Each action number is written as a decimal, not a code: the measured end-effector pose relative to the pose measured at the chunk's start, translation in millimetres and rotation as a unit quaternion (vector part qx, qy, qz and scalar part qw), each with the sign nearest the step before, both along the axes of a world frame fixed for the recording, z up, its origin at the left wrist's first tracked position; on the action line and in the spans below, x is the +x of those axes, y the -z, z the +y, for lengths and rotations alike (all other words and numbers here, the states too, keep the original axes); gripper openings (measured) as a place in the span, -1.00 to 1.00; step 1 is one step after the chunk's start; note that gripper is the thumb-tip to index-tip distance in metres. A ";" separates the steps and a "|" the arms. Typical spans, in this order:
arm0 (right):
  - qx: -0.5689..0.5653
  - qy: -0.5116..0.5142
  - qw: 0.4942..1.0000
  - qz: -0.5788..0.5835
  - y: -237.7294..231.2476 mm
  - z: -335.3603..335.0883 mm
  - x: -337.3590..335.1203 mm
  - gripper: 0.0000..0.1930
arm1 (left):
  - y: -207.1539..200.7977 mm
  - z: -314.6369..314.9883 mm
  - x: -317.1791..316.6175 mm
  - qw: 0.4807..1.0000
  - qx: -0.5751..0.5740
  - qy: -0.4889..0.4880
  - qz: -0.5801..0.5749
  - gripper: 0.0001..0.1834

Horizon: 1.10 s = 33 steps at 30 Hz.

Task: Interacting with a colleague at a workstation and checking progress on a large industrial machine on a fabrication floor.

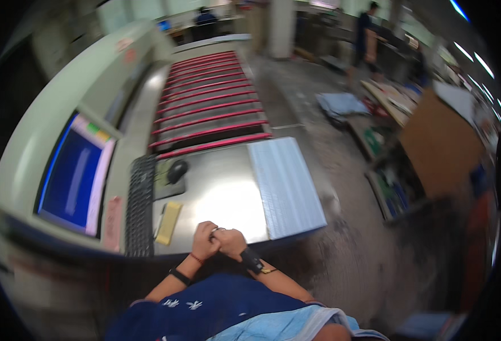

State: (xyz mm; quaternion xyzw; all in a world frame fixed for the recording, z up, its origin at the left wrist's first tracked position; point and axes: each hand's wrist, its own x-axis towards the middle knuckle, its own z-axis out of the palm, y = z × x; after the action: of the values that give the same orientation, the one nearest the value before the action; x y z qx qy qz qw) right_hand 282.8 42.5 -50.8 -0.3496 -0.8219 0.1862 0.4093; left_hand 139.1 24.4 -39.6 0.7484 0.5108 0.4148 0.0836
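Note:
In front of my body, at the near edge of the metal table (pixel 222 199), my left hand (pixel 204 242) and my right hand (pixel 232 243) meet with their fingers curled. Something small shows between the fingertips, too small to make out. A yellow pad (pixel 169 223) with a thin pen-like stick (pixel 160 220) beside it lies left of my hands. Farther left is a black keyboard (pixel 140 207), and a black mouse (pixel 177 171) rests on a mouse pad beyond. A pale blue ribbed panel (pixel 287 187) lies along the table's right side.
A large pale machine with a lit screen (pixel 71 176) stands at the left. Red rollers (pixel 210 108) run away beyond the table. On the right are a brown board (pixel 442 145), a loaded shelf (pixel 395 190) and a blue-grey bundle (pixel 343 104). A person (pixel 366 37) stands far right.

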 end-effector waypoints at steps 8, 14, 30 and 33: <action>0.072 0.152 0.986 -0.022 -1.5 -35.8 -4.0 -0.89 | 3.5 -7.5 -5.7 0.995 0.017 0.095 0.012 -0.62; -0.001 0.257 0.966 -0.009 10.3 -84.4 -5.0 -0.90 | -5.5 -19.5 2.1 0.982 0.039 0.178 0.037 -0.55; -0.173 0.554 0.810 0.082 15.1 -225.2 65.7 -0.84 | -0.4 -20.6 -3.8 0.967 0.076 0.200 0.141 -0.60; -0.168 0.620 0.761 0.097 27.9 -270.8 90.8 -0.82 | 0.8 -21.0 1.2 0.967 0.101 0.172 0.155 -0.60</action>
State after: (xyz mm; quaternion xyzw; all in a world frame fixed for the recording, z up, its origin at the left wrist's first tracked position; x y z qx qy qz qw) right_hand 373.6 -228.3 -78.6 -0.8260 -0.3378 0.0600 0.4473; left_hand 140.3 3.4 -40.5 0.8848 0.3361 0.3226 -0.0027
